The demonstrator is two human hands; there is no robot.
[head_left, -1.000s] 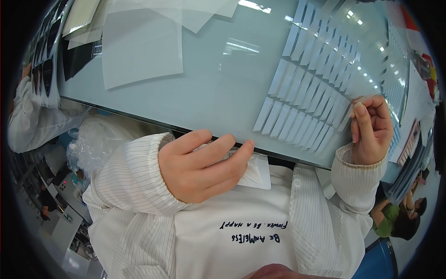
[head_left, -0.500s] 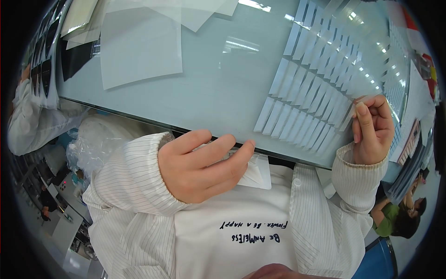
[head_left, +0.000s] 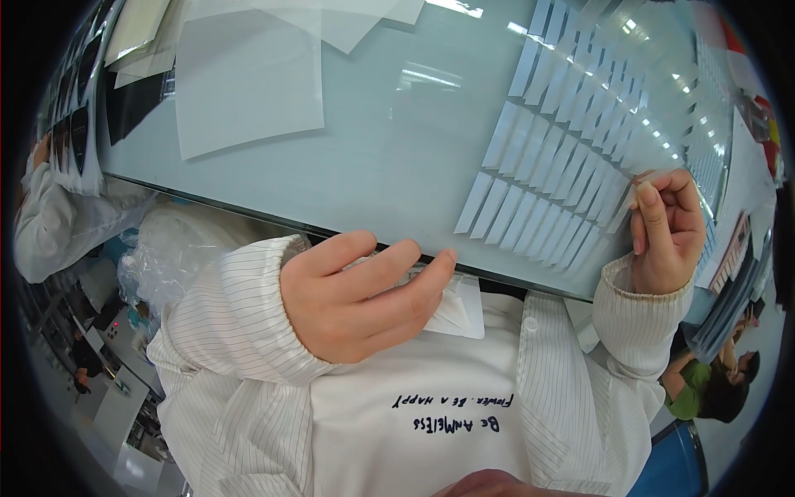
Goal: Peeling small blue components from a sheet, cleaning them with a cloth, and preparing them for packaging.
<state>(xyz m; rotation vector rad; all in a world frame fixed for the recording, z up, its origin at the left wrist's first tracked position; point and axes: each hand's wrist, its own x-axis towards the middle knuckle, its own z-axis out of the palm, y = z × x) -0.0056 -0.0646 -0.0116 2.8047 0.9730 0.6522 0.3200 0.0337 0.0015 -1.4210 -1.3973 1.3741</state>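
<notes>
At the table's front edge is my left hand (head_left: 364,296), back up, its fingers loosely bent and apart. Its thumb is hidden. A folded white piece, like paper or thin plastic (head_left: 465,308), shows beyond its fingertips, below the edge. Over the right part of the table, the thumb and forefinger of my right hand (head_left: 669,228) pinch a thin, pale strip (head_left: 618,217); much of it is hard to make out. Beside that hand, narrow whitish strips (head_left: 530,147) lie in slanting rows on the glassy tabletop (head_left: 389,174).
Large translucent sheets (head_left: 251,79) lie at the back left, near a black piece (head_left: 132,108). Clear plastic wrapping (head_left: 166,269) is below the table's left edge. Another person's white sleeve (head_left: 54,219) shows far left, and a person in green (head_left: 691,389) at lower right.
</notes>
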